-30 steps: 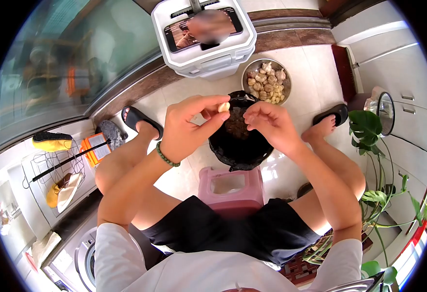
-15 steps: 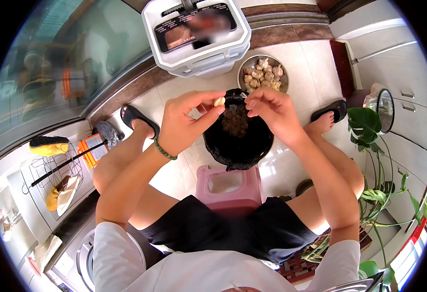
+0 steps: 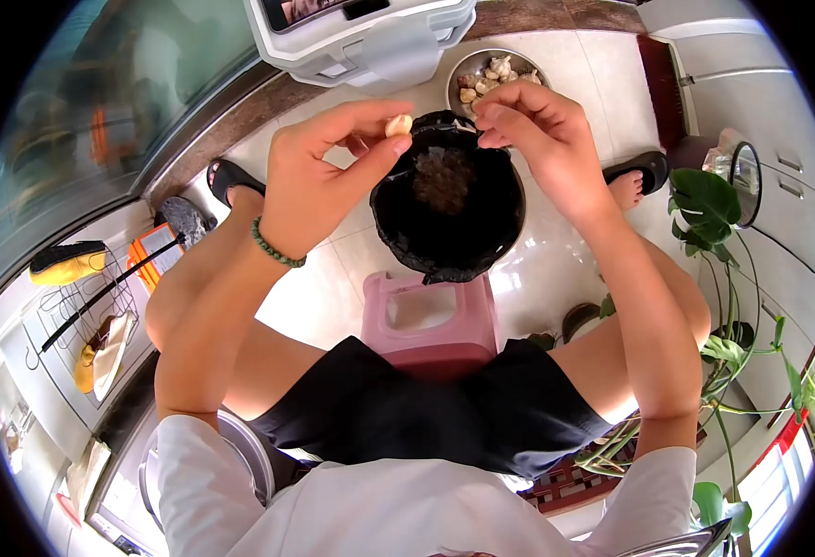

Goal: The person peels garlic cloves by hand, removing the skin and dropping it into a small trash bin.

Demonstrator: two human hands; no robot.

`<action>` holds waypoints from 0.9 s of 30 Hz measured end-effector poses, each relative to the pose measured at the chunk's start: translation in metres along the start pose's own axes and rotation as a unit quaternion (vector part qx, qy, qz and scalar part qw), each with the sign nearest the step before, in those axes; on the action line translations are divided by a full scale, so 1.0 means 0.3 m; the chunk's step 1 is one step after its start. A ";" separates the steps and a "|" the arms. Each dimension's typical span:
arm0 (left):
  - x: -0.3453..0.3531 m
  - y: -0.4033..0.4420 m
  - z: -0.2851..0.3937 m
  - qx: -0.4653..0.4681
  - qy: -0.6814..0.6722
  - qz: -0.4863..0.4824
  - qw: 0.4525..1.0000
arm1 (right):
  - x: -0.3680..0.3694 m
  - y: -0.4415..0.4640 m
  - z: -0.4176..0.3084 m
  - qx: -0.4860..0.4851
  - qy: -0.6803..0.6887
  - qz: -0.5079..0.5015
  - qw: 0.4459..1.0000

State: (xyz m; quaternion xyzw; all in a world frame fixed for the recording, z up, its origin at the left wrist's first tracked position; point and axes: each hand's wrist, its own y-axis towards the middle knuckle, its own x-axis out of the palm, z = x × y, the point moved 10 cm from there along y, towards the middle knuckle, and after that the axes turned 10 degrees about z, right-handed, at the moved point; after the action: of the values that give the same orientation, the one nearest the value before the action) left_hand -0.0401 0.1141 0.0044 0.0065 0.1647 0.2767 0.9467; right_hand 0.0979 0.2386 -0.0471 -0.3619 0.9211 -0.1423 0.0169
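My left hand (image 3: 328, 162) pinches a pale garlic clove (image 3: 399, 125) between thumb and index finger, above the left rim of a bin. The bin, lined with a black bag (image 3: 449, 243), stands between my legs with brownish scraps, probably garlic skins (image 3: 443, 179), inside. My right hand (image 3: 545, 139) is over the bin's right rim, apart from the clove, thumb and fingertips drawn together; whatever is between them is too small to make out. Just beyond it, a metal bowl (image 3: 454, 82) holds several garlic bulbs (image 3: 498, 69), partly covered by my right hand.
A pink plastic stool (image 3: 379, 320) is beneath me. At the top is a grey-white box (image 3: 361, 46) with a phone-like screen on it. Green plants (image 3: 704, 209) and white cabinets (image 3: 746, 111) line the right; a wire rack (image 3: 101, 302) and glass panel (image 3: 101, 111) are on the left.
The view has shifted, so the bin, box and bowl's surroundings appear higher or lower in frame. My hands have drawn slightly farther apart, the clove still in my left fingers.
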 end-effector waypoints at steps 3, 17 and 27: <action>-0.001 0.000 -0.006 -0.003 0.002 -0.001 1.000 | -0.003 0.005 0.002 0.004 0.005 -0.001 1.000; -0.008 -0.001 -0.027 -0.031 -0.019 -0.004 0.999 | 0.008 0.017 -0.008 -0.012 -0.004 -0.004 1.000; 0.076 -0.045 -0.059 -0.087 -0.123 -0.085 0.985 | 0.124 -0.125 -0.190 -0.268 -0.118 -0.062 0.954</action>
State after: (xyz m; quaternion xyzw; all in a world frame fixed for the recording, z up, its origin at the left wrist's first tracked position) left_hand -0.0204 0.1132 -0.0209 -0.0558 0.0219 0.2052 0.9769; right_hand 0.0876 0.2016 0.0206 -0.4236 0.8926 0.1530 0.0191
